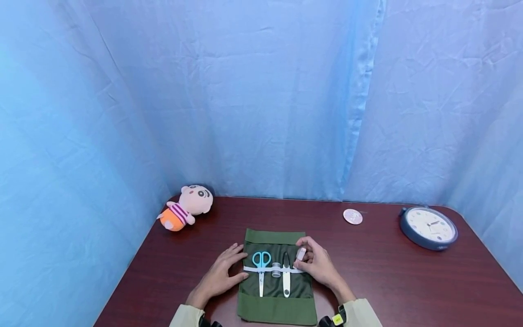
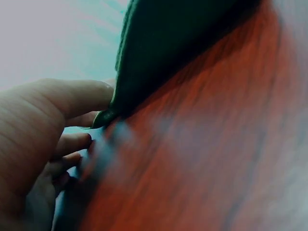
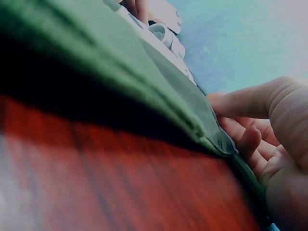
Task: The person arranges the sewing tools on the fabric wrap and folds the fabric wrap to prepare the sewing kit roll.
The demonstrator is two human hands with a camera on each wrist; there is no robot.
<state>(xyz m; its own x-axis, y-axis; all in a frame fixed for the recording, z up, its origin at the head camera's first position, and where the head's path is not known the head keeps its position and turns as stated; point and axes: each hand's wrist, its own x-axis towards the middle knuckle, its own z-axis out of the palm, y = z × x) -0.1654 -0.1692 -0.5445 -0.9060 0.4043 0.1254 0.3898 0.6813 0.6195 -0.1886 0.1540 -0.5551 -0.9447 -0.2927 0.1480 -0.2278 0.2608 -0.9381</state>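
Observation:
A dark green cloth tool roll (image 1: 277, 310) lies unfolded on the table, with a white elastic strap (image 1: 267, 269) across it. Under the strap sit turquoise-handled scissors (image 1: 261, 260), a small grey-white spool (image 1: 276, 270) and a slim white tool with a black end (image 1: 286, 281). My right hand (image 1: 320, 265) pinches a small white-and-pink block (image 1: 301, 254) at the strap's right end; its exact kind is unclear. At the left edge of the cloth, my left hand (image 1: 222, 272) rests with fingers extended, touching the border. In the right wrist view, the cloth edge (image 3: 192, 120) hides the block.
A plush doll (image 1: 185, 209) in an orange bottom lies at the back left. Toward the back right are a round pale disc (image 1: 352, 216) and a blue-rimmed clock (image 1: 429, 227). Blue curtains (image 1: 261, 113) surround the dark red-brown table (image 1: 163, 272).

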